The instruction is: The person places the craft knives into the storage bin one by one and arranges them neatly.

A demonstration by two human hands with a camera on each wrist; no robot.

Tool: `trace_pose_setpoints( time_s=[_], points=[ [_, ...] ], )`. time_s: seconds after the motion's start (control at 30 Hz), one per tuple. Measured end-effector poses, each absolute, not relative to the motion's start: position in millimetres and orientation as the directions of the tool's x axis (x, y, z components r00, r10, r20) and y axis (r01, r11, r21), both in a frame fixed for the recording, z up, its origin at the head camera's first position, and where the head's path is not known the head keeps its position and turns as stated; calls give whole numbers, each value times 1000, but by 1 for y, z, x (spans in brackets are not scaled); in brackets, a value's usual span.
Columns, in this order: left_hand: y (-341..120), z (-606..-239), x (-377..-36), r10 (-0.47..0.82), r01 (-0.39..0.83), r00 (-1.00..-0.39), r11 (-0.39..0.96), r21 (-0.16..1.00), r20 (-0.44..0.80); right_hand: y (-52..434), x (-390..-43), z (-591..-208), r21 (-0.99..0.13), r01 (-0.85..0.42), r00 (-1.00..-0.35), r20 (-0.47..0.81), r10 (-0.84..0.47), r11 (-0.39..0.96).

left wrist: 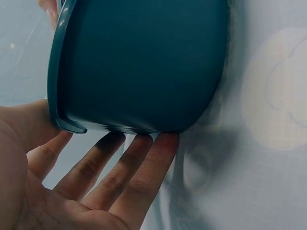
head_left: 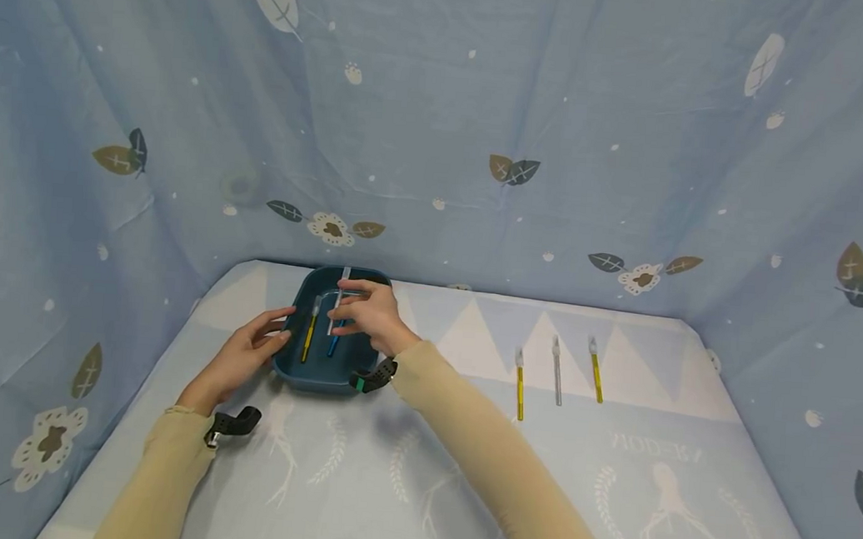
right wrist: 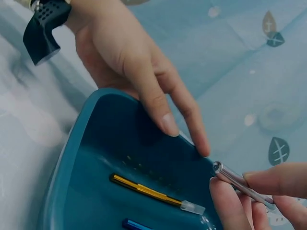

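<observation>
A dark teal plastic bin (head_left: 318, 383) stands at the left of the table. My left hand (head_left: 235, 363) holds its left side, the thumb over the rim and the fingertips against the outer wall (left wrist: 144, 62). Over the bin, my right hand (head_left: 374, 311) pinches a silver craft knife (right wrist: 240, 184) between thumb and fingers, tilted. Inside the bin lie a yellow craft knife (right wrist: 151, 191) with a clear cap and a blue craft knife (head_left: 333, 344). Part of the blue one is hidden by the right hand.
On the table to the right lie a yellow craft knife (head_left: 520, 388), a silver craft knife (head_left: 557, 374) and another yellow craft knife (head_left: 595, 373), spaced apart. A patterned blue curtain (head_left: 442, 120) closes off the back and sides.
</observation>
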State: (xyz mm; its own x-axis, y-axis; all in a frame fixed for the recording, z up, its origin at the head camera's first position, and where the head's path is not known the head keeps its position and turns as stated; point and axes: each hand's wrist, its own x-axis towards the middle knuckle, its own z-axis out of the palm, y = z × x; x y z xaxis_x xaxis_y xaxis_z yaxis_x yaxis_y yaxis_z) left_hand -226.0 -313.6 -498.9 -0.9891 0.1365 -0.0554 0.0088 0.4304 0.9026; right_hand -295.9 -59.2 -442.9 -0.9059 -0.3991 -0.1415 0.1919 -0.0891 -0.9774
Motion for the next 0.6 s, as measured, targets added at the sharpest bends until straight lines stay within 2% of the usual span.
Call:
trace_pose_setpoints(
  time_s=[0.6],
  points=[
    [-313,-497,-222,141,-18,-987,388,921,-79,-97,-307,-458,-977,215,-920,-205,-335,7]
  ],
)
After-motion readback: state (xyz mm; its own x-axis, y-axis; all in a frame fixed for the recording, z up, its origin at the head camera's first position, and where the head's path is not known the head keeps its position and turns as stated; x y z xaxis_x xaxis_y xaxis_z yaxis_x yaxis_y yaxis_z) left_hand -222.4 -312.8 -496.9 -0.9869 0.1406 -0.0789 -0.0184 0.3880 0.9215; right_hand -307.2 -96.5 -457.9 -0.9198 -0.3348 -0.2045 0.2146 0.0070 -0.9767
